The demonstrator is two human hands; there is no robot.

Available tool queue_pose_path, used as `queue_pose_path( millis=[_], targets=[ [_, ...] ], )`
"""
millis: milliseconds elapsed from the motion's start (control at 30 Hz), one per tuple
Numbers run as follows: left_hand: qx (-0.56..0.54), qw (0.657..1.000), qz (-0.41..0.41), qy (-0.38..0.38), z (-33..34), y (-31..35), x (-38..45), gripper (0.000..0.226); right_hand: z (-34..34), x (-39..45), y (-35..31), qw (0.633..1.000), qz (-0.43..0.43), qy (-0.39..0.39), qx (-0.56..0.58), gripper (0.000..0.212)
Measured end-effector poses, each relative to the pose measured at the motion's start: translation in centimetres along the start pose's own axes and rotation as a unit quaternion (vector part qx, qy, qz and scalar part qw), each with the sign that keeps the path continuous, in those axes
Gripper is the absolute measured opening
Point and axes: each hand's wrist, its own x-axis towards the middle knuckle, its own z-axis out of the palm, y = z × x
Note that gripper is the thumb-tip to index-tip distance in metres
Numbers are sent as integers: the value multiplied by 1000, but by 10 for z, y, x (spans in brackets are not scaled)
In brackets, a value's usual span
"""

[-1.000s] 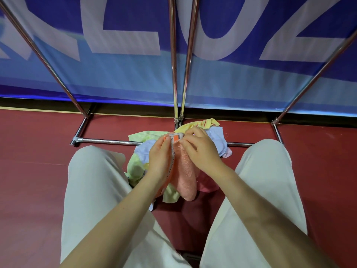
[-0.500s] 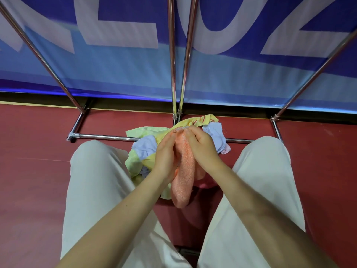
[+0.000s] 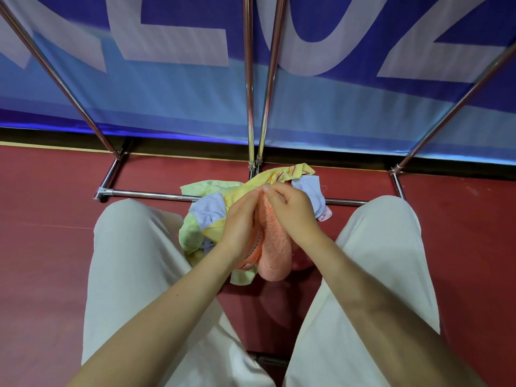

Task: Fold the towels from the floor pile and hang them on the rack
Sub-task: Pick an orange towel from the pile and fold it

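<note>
Both bare arms are stretched forward from 6 o'clock and brought together in the middle. The left hand [image 3: 240, 222] is curled, its fingertips pointed to 12 o'clock. The right hand [image 3: 293, 210] is bent at the wrist and pinched shut just beside it. The fingertips are pressed together.

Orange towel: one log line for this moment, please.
stage: folding | orange towel: held by left hand and right hand | pile: floor | rack: bare

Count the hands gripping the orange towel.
2: the left hand holds the fuzzy orange terry towel on its left side, the right hand pinches its top edge.
</note>
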Motion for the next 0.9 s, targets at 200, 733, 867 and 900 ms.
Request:
queue_pose_path(
  millis=[200, 733, 867, 900],
  targets=[
    [129, 988, 69, 39, -12, -13, 3, 22, 1, -11, -8, 992, 34, -19, 117, 19],
    [78, 963, 111, 235, -77, 35, 7, 31, -10, -36, 27, 976, -10, -203, -76, 27],
    [53, 952, 95, 285, -102, 42, 7, 31, -13, -41, 52, 962, 23, -235, -141, 40],
    [38, 951, 85, 296, -107, 44, 7, 31, -14, -41, 57, 957, 37, -241, -158, 45]
  ],
)
